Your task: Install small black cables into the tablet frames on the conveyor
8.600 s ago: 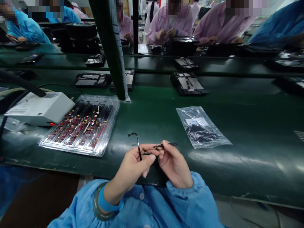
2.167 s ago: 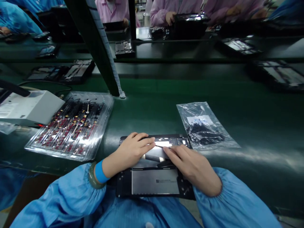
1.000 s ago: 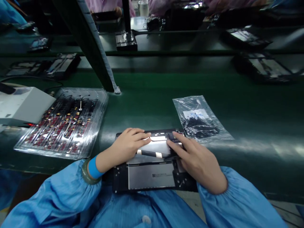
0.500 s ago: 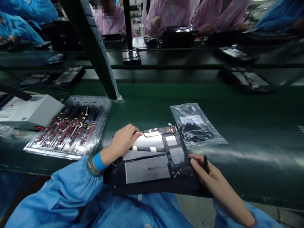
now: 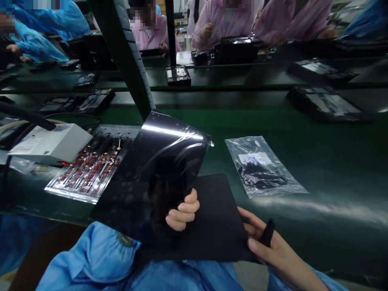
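Note:
My left hand grips a tablet at its right edge. Its glossy black screen side, with reflections and specks, is tilted up toward me; the rest of that hand is hidden behind it. Under the tablet lies a flat black pad near my body. At the pad's right edge is my right hand, its fingertips touching the pad. A slim black tool is tucked in that hand; its exact kind is not clear. Beyond the pad lies a clear plastic bag of small black parts.
To the left, a clear plastic tray holds rows of small red and black parts beside a white box. A slanted dark post rises behind. Opened tablets lie along the line, with co-workers in pink and blue across it.
My left hand has lifted the tablet off the pad and turned it over, from its open inside with batteries to its glossy screen. My right hand stays at the pad's edge.

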Available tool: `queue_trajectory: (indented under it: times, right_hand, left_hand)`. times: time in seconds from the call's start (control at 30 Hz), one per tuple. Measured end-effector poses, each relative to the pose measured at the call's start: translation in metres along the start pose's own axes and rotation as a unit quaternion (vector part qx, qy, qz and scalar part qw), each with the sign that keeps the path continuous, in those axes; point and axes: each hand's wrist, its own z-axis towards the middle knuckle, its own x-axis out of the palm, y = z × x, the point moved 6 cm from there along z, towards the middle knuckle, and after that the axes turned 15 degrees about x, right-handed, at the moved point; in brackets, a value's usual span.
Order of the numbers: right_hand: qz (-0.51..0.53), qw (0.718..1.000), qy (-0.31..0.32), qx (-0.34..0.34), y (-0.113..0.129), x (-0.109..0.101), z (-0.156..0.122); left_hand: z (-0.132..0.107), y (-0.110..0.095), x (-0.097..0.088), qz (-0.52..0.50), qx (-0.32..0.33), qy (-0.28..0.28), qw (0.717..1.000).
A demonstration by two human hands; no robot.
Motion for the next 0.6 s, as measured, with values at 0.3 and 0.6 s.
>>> queue_trajectory:
  times: [0.3,0.6]
  right_hand:
    - [0.026,0.994,0.070,0.079,-0.001,0.009,-0.004]
    - [0.027,0.994,0.070,0.076,0.000,0.014,-0.005]
  left_hand:
    - [-0.007,0.000,0.030,-0.594,-0.149,0.099,0.784]
    - [-0.010,0.007,0.025,-0.563,-0.218,0.048,0.796]
